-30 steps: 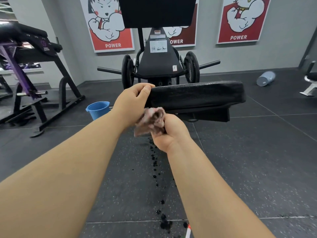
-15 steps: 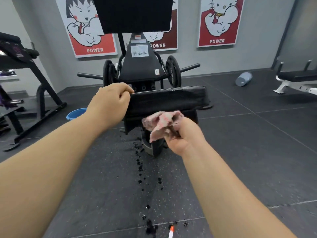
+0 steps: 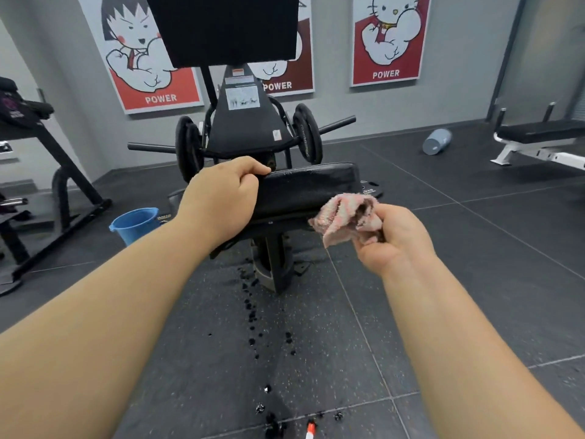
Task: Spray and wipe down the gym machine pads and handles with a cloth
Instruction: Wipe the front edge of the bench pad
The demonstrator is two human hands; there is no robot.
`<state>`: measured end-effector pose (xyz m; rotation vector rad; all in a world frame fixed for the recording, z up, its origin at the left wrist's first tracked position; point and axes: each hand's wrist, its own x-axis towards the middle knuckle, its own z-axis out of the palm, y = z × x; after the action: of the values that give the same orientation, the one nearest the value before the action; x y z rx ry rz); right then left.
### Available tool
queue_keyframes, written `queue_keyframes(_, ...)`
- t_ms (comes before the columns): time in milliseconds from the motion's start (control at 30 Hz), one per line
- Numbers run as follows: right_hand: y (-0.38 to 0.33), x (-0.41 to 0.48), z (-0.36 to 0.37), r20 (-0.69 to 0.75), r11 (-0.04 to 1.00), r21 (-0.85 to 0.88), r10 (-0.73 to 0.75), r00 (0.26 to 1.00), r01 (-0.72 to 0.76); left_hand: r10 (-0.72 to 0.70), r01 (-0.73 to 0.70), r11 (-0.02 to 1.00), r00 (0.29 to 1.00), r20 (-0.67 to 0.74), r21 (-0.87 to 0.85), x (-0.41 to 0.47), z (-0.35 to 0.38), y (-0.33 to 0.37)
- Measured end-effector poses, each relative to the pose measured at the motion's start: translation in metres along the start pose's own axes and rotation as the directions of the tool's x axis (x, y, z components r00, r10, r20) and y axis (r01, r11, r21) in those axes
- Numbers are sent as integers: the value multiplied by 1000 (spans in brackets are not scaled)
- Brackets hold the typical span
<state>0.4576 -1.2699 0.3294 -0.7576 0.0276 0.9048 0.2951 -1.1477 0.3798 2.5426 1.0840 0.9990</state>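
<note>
Black padding is what this step is working on: the machine's long pad (image 3: pixel 310 188) is lying level across the middle of the view, and the pink cloth (image 3: pixel 345 217) is sitting at the pad's near edge, toward its right end, though whether it is actually touching the vinyl cannot be told. The left hand (image 3: pixel 221 198) is gripping the pad's left end, its fingers (image 3: pixel 253 168) curling tightly over the top edge, which looks like bracing. The right hand (image 3: pixel 392 236) is holding the cloth bunched up, thumb on top and fingers folded in under the wad, so only a small crumpled face is being offered to the surface. To do the wipe well, the person is probably better off opening the cloth flatter, pressing it along the top and then round the near edge in long overlapping passes from one end to the other, while the bracing hand is shifting off the left end so that part gets cleaned too. Dark wet drips (image 3: pixel 253 308) are dotting the floor (image 3: pixel 459 296) below the pad, so squeezing the cloth less wet may help. A blue bucket (image 3: pixel 136 223) is standing on the floor to the left.
</note>
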Motion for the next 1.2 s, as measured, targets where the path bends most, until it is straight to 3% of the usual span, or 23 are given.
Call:
queue_keyframes(133,-20,11,-27,-24,989,62,-136,990,137,80,-77,992,997,-20,104,15,6,18)
queue_keyframes(233,-15,47,-27,-32,988,-139,-66,997,61,241,-242,958,970,29,154,23,27,32)
queue_keyframes(300,-2,73,-19,-44,986,-166,5,999,-12,308,-306,906,950,41,291,21,42,32)
queue_keyframes(367,5,100,-16,-19,980,-197,-14,1000,10,328,-315,882,944,24,351,19,48,28)
queue_keyframes(533,-3,105,-6,-22,993,-96,70,997,-71,334,-326,886,942,34,329,20,46,24)
queue_keyframes(667,-8,62,-3,-3,1000,-9,29,1000,-29,303,-314,916,949,85,248,24,42,27)
queue_keyframes(733,-4,26,-6,-19,998,-42,-40,999,39,264,-272,959,959,102,75,23,33,26)
queue_keyframes(800,3,-1,-9,11,989,-64,-130,991,130,208,-207,977,978,23,-52,19,17,21)
queue_keyframes(900,19,-14,-1,-36,955,-78,-291,956,287,77,-72,997,986,-148,35,13,-9,-15)
queue_keyframes(1000,44,-12,19,-157,883,-116,-468,870,454,-194,190,966,981,-7,-175,8,-25,-59)
queue_keyframes(1033,57,-13,26,-183,866,-122,-500,847,485,-226,233,947,972,57,-221,3,-26,-69)
queue_keyframes(1200,116,-17,56,-226,823,-190,-567,792,534,-168,191,956,979,118,-225,-8,-24,-77)
